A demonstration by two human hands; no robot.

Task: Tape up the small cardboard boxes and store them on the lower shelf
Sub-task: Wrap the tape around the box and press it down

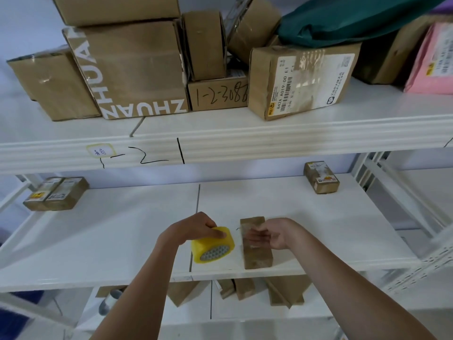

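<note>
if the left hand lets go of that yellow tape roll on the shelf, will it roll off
The yellow tape roll looks tilted on its round rim under the left hand, so it would probably roll or flop flat. It sits near the white shelf's front edge, so a fall seems possible.

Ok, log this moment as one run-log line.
left hand: grips yellow tape roll | right hand: on small cardboard box, grip unclear | box on middle shelf | taping under way

Bare white shelf (122, 231) between corner boxes (56, 193) and tape roll (212, 245)
</note>
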